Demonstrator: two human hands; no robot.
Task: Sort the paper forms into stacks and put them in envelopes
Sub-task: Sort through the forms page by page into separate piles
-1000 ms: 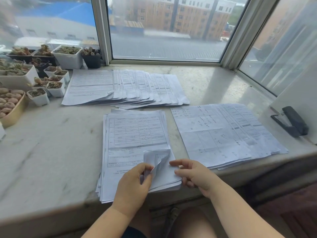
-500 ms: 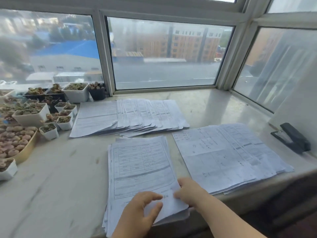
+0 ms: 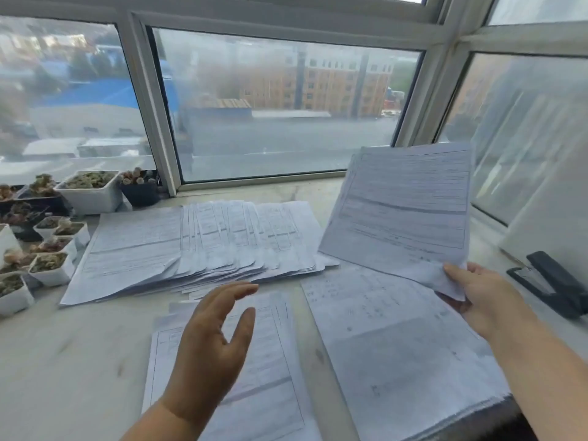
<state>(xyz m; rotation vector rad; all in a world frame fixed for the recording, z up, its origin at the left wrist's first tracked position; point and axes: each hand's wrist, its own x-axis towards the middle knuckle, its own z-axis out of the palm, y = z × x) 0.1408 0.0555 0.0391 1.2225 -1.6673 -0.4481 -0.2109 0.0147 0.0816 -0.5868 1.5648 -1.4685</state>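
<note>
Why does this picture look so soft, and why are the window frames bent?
Head view: daylight through the window lights everything evenly, with no hard shadows. The print on the lifted form held by the right hand is smeared by motion blur, as is the open left hand. The wide-angle lens bows the window frame, and the buildings outside look hazy.

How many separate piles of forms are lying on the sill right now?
3: fanned pile at the back, near pile under the left hand, right pile. A further form is lifted in the right hand.
</note>
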